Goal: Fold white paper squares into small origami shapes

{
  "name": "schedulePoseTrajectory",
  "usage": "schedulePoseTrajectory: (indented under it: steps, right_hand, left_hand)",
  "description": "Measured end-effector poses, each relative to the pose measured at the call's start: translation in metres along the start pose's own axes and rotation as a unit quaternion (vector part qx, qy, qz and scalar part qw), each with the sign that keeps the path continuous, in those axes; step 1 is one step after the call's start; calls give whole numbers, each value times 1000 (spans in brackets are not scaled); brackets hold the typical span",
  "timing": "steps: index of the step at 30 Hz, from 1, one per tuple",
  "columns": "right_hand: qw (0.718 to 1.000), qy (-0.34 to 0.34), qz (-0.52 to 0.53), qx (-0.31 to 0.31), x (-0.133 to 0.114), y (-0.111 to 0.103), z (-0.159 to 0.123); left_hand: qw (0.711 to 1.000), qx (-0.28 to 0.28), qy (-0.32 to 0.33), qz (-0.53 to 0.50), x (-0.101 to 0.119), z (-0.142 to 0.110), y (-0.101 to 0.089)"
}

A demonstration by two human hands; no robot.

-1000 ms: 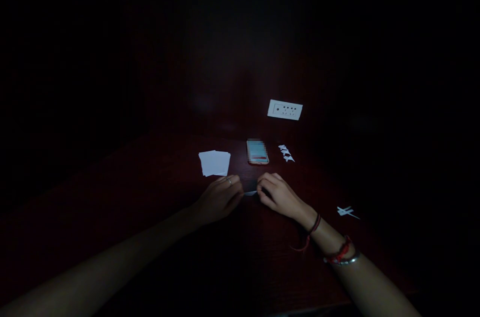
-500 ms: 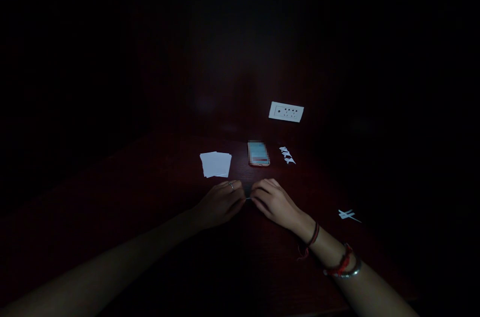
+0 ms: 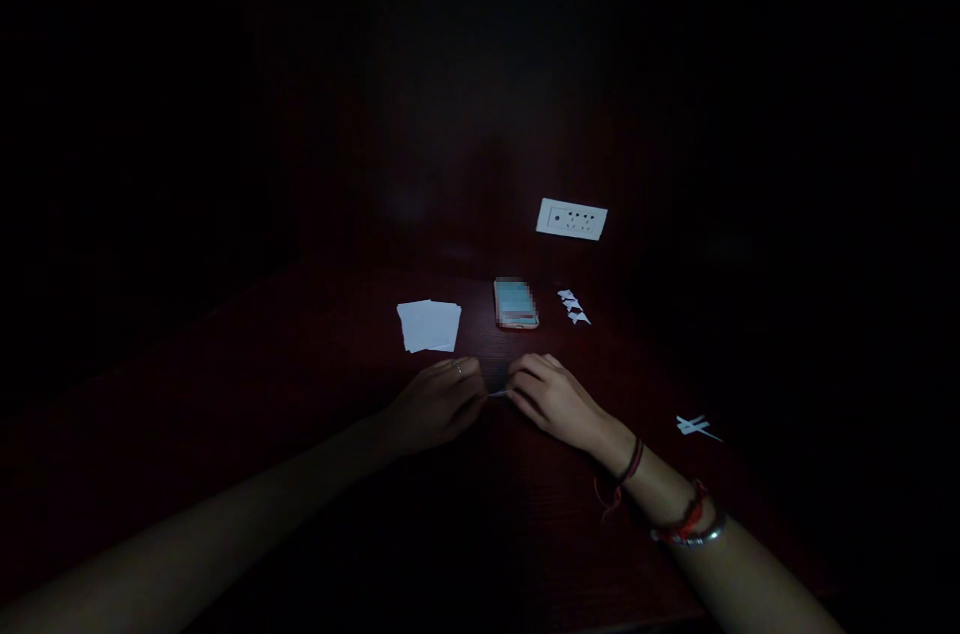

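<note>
A thin piece of white paper [image 3: 498, 394] spans the small gap between my two hands, seen nearly edge-on. My left hand [image 3: 442, 402], with a ring on one finger, is closed on its left end. The fingers of my right hand [image 3: 553, 399] pinch the other end. Both hands are low over the dark red table [image 3: 315, 454]. How the paper is folded or shaped inside the fingers is hidden. Just beyond my left hand lies a loose stack of white paper sheets [image 3: 429, 326].
A phone [image 3: 516, 304] with a lit screen lies past my hands. To its right is a row of small folded paper pieces [image 3: 574, 307]. Crossed paper strips [image 3: 694, 425] lie at the right. A white socket plate [image 3: 571, 219] is on the dark wall.
My hands have moved slightly apart, and more of the paper shows between them. The other items stay in place, with a slight shift of the whole view.
</note>
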State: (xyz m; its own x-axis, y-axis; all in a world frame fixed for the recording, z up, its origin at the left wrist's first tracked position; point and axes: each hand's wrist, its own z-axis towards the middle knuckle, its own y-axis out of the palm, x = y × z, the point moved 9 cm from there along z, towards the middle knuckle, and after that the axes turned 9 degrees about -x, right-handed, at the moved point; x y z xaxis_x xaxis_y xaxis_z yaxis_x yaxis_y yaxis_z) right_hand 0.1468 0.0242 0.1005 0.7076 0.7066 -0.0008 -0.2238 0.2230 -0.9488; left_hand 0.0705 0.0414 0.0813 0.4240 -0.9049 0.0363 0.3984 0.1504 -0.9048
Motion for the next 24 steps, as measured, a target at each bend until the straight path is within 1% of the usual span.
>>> schedulePoseTrajectory:
  steps: [3, 8, 10, 11, 15, 16, 18, 21, 24]
  right_hand:
    - [1000, 8, -15, 0, 3, 2, 0]
    - [997, 54, -32, 39, 19, -6, -6]
    - [997, 52, -30, 44, 20, -7, -6]
    - [998, 42, -29, 36, 18, -5, -6]
    - [998, -32, -4, -51, 5, 17, -3]
    - [996, -46, 9, -72, 3, 22, -3]
    - [993, -55, 38, -94, 1, 27, -3]
    - [993, -35, 69, -89, 7, 27, -3]
    - [995, 6, 84, -62, 16, 25, -3]
  left_hand:
    - [1000, 3, -10, 5, -2, 0, -3]
    - [998, 26, -49, -12, -20, -5, -10]
    - [997, 33, -62, -25, -25, -5, -12]
    - [997, 32, -67, -29, -27, -5, -11]
    - [996, -5, -77, -37, -28, -2, -1]
    - [996, -17, -74, -42, -27, -2, 2]
    - [996, -42, -59, -55, -25, -2, 8]
    - [995, -72, -33, -66, -23, -3, 16]
    - [994, -77, -20, -70, -22, -3, 19]
